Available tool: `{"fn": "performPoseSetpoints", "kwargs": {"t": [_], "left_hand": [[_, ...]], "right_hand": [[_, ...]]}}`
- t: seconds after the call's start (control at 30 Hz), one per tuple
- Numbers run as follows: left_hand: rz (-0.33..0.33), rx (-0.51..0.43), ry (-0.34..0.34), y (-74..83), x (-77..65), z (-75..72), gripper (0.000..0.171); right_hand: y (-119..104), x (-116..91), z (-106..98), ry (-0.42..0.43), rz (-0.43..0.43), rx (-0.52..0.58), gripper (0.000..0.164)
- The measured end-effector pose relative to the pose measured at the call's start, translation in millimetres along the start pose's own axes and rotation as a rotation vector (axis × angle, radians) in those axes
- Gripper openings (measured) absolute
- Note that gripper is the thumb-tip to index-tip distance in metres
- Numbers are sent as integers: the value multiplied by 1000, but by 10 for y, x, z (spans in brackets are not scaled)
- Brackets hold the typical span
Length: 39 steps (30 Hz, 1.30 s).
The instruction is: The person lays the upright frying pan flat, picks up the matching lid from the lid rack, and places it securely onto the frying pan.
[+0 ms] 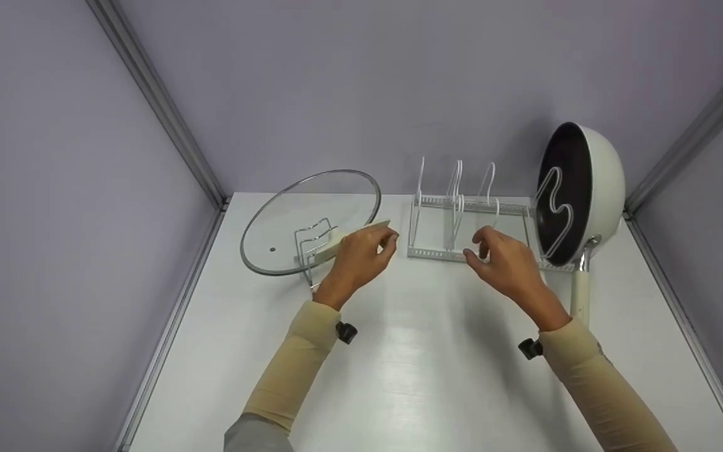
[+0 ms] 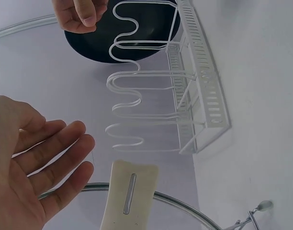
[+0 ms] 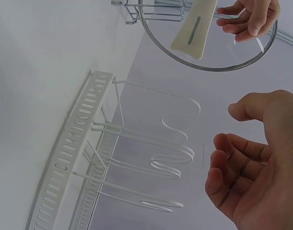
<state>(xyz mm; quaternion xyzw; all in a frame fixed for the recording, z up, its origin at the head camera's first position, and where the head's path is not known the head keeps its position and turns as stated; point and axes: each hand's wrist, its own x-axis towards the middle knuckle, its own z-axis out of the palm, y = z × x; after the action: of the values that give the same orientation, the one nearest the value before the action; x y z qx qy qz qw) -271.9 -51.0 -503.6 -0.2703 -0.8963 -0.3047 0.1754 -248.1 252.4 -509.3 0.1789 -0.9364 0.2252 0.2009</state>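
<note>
My left hand (image 1: 361, 254) hovers beside the cream handle (image 2: 131, 196) of a glass lid (image 1: 305, 204). Its fingers are loosely bent, with nothing in them. The lid leans in a small wire stand (image 1: 311, 235), its metal-rimmed edge up; my hand hides part of the handle in the head view. Over the front of a white metal rack (image 1: 437, 253), my right hand (image 1: 507, 263) hangs with fingers loosely curled around nothing. A white pan (image 1: 606, 176) with a dark inside stands on its side at the rack's right end, its cream grip (image 1: 580, 292) pointing toward me.
Several wavy wire dividers (image 3: 173, 153) rise from the rack between the lid and the pan. Grey panels (image 1: 399, 94) enclose the white table (image 1: 399, 376) at the back and both sides. Both wrists carry small black cameras (image 1: 346, 333).
</note>
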Motion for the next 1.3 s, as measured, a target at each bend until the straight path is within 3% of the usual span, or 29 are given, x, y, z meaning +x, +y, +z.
{"fn": "performPoseSetpoints", "kwargs": {"t": [0.4, 0.9, 1.3], "left_hand": [[-18, -68, 37, 108, 54, 122, 22], [-80, -220, -39, 329, 81, 349, 24], [-127, -284, -32, 445, 78, 448, 26]], "right_hand": [[4, 2, -64, 13, 19, -35, 20], [30, -5, -136, 39, 39, -32, 18], [33, -47, -226, 60, 68, -27, 18]]}}
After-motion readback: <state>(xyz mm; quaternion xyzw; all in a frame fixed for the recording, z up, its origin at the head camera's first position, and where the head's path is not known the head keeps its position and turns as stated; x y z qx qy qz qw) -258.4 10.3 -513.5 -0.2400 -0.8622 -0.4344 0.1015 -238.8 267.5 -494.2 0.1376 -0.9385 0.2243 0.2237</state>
